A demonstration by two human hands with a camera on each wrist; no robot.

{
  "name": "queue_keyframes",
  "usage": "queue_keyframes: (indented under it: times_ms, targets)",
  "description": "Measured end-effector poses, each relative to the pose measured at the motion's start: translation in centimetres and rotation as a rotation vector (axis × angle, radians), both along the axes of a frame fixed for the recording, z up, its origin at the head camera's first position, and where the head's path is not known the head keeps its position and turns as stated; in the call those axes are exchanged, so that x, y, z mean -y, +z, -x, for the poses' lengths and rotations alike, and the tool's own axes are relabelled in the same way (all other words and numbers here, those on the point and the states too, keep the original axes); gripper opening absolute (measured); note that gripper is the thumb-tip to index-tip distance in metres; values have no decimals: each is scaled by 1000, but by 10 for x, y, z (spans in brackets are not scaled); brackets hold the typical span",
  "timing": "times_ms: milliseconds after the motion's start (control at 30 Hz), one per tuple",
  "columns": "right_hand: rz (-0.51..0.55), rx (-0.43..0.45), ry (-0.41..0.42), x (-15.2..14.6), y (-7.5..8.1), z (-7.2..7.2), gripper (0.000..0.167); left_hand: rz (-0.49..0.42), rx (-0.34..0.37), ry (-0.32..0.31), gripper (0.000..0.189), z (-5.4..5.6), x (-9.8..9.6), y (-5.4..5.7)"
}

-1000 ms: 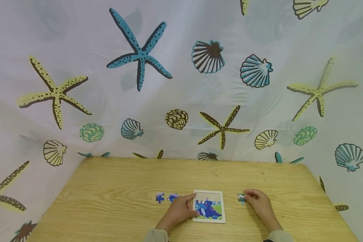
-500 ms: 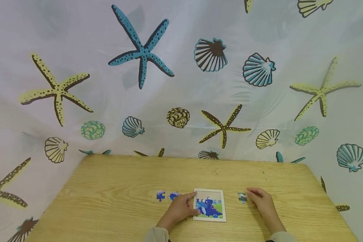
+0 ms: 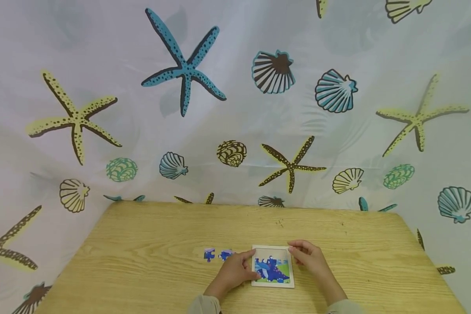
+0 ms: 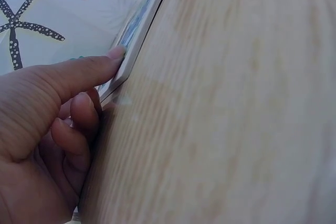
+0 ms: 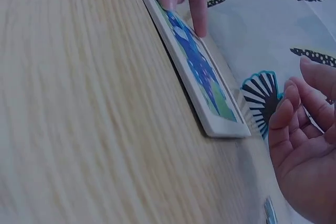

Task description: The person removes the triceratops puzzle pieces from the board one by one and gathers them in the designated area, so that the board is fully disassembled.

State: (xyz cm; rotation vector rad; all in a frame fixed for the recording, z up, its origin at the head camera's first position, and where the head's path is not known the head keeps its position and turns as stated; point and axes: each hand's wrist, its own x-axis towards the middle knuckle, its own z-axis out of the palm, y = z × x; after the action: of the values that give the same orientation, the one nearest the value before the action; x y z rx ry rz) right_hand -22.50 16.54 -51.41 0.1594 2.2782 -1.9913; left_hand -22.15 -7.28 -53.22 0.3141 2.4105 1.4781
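Note:
A square jigsaw tray (image 3: 272,285) with a pale rim lies on the table, partly filled with a blue dinosaur picture. My left hand (image 3: 233,272) holds its left side, thumb on the lower rim and index finger by the upper corner. My right hand (image 3: 310,259) hovers at the tray's upper right corner. In the right wrist view its fingers are loosely bent, and no piece shows between them. A loose jigsaw piece (image 5: 270,211) lies near this hand, hidden in the head view. Left of the tray are two jigsaw pieces (image 3: 209,254), one partly behind my left hand.
The wooden table (image 3: 157,257) reaches back to a pale curtain (image 3: 235,117) printed with starfish and shells. More of this curtain hangs along the left and right sides of the table.
My right hand has come left from beside the loose piece to the tray's upper right corner. My left hand stays on the tray.

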Motion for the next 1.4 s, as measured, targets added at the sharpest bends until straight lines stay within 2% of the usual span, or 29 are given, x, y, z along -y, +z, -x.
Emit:
queue_keyframes:
  times_ms: [200,367,600,933,1133,1400]
  targets:
    - [22,-6,148,24,-5,-1,34,15,-22,13,72,1,-1,-4]
    - [14,-28,201,38,-11,0,35,12,-17,17,72,1,0,-5]
    - [-76,-49,219,47,-17,0,30,17,-23,14,71,1,0,-4]
    - [-386,-222,305,48,-19,-1,22,27,-30,8,72,2,-1,-3]
    - [-416,-238,343,47,-19,0,20,21,-19,3,73,2,-1,-2]
    - [-432,-241,346,48,-18,1,15,27,-42,-5,72,2,-1,-4]
